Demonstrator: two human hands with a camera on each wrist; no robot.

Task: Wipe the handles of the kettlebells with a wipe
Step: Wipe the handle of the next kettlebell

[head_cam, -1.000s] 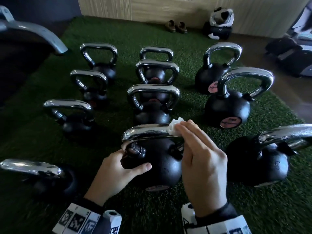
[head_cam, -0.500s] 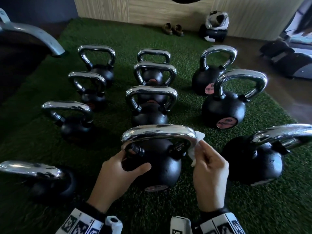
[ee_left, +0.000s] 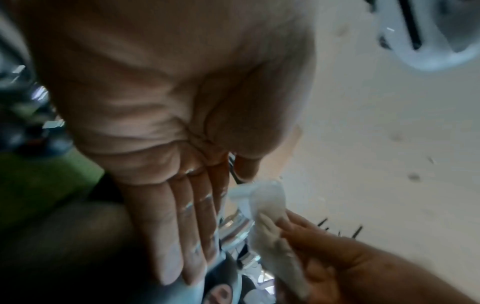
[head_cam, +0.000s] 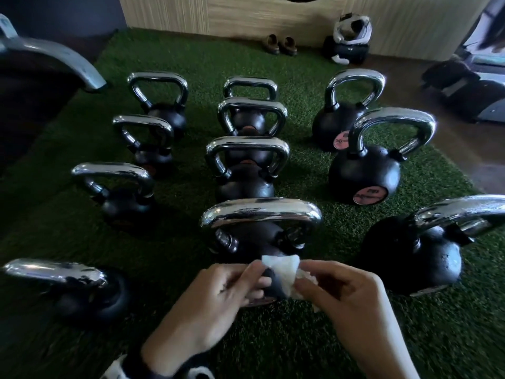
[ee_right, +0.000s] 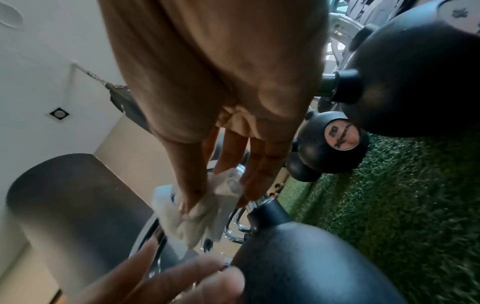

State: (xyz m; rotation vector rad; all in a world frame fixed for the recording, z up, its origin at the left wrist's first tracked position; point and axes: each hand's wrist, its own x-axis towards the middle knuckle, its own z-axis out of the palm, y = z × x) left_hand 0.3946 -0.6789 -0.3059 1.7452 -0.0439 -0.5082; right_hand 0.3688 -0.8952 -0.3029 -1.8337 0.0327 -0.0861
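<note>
The nearest black kettlebell (head_cam: pixel 254 236) stands on the turf with its chrome handle (head_cam: pixel 259 212) free of both hands. Just in front of it I hold a small crumpled white wipe (head_cam: pixel 281 269) between both hands. My left hand (head_cam: pixel 257 274) pinches its left corner with thumb and forefinger. My right hand (head_cam: pixel 300 277) grips the bunched right part. In the left wrist view the wipe (ee_left: pixel 265 201) sits beside my left thumb. The right wrist view shows the wipe (ee_right: pixel 197 218) pinched by my right hand (ee_right: pixel 215 197) above the kettlebell (ee_right: pixel 298 257).
Several more kettlebells stand in rows on the green turf (head_cam: pixel 273 337); one large one (head_cam: pixel 418 255) is close on the right, another (head_cam: pixel 82 291) at lower left. A grey machine leg (head_cam: pixel 54 56) is at far left. Shoes (head_cam: pixel 281 45) and a bag (head_cam: pixel 349 36) lie by the back wall.
My right hand has drawn the wipe off the handle's right end. My left hand has let go of the kettlebell's body. Both hands have met on the wipe in front of it.
</note>
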